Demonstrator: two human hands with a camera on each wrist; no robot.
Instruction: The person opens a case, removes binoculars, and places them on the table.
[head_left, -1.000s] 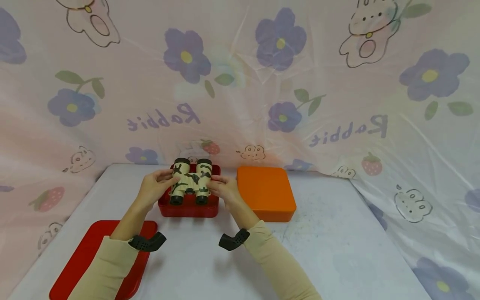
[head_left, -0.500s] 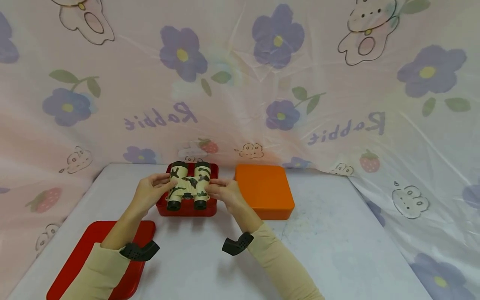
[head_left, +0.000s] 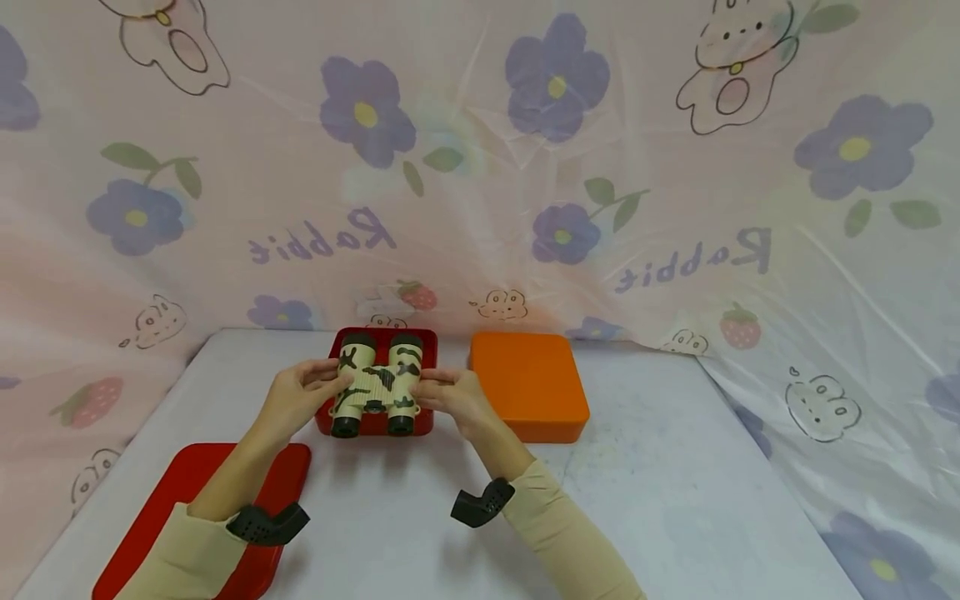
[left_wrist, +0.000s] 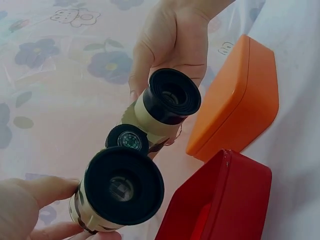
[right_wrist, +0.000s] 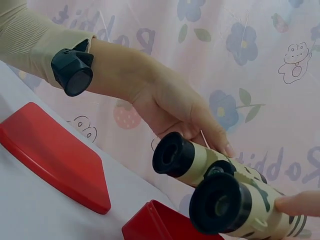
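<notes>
A pair of camouflage binoculars (head_left: 377, 385), cream with dark green and black patches, is held up over an uncovered red box (head_left: 429, 354). My left hand (head_left: 296, 396) grips the left barrel, thumb on top. On the other side my right hand (head_left: 456, 400) holds the right barrel. The left wrist view shows the black eyepieces (left_wrist: 125, 186) close up, with a small compass (left_wrist: 129, 140) between the barrels. In the right wrist view the binoculars (right_wrist: 225, 190) hang clear of the box (right_wrist: 150, 225); the box's inside is mostly hidden.
An orange box (head_left: 528, 383), its lid on, stands just right of the red box. At the front left a red lid (head_left: 168, 508) lies on the white table (head_left: 675, 475), partly under my left forearm. A printed curtain (head_left: 465, 167) hangs behind.
Both hands have brought the binoculars slightly toward me and a little left. More of the red box's far rim shows now. The boxes and the lid have stayed put.
</notes>
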